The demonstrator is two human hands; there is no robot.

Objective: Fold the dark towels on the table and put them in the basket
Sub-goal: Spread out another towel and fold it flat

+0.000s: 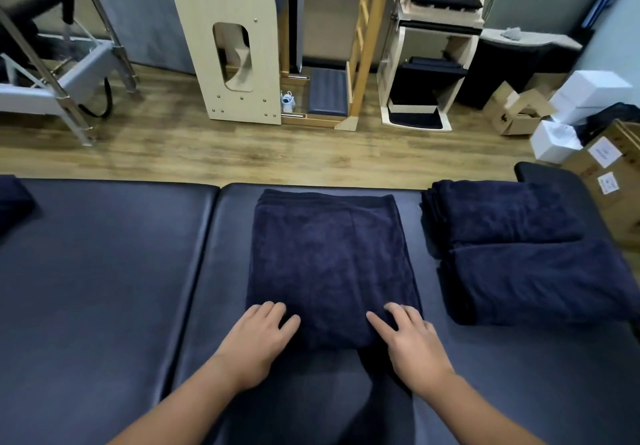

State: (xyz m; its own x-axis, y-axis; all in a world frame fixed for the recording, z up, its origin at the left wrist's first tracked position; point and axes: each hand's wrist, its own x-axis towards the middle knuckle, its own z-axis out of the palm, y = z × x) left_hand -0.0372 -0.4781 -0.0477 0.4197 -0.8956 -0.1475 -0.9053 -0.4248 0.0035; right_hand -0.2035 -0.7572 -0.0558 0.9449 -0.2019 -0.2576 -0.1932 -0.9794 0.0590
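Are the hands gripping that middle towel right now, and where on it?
No grip shows. The left hand and right hand lie flat with straight fingers on the near corners of the folded towel.

Both bare forearms reach forward from the bottom edge, angled slightly inward. The left hand [258,335] lies palm down with fingers spread and nearly straight. The right hand [408,339] mirrors it, palm down, fingers splayed; its fingertips seem to press lightly, though contact is hard to judge.
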